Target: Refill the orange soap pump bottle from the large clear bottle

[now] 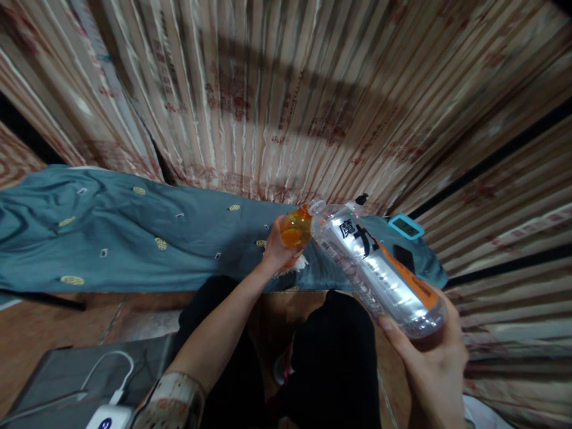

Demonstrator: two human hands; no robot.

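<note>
My left hand [276, 249] is closed around a bottle of orange liquid [295, 229] above the cloth-covered surface. My right hand [435, 363] grips the base of a large clear plastic bottle [379, 271] with a silver and orange label. This large bottle is tilted, its neck pointing up and left at the mouth of the orange one. The two necks meet or nearly meet; I cannot tell whether they touch. Whether liquid is inside the large bottle is unclear. A white, tissue-like piece [295, 266] shows beneath my left hand.
A teal patterned cloth [125, 238] covers the long narrow surface. At its right end are a blue-framed digital display [406, 227] and a dark flat object [404, 257]. Pleated curtains [277, 107] hang behind. Lower left, a white device [109, 416] with a cable rests on a grey top [58, 372].
</note>
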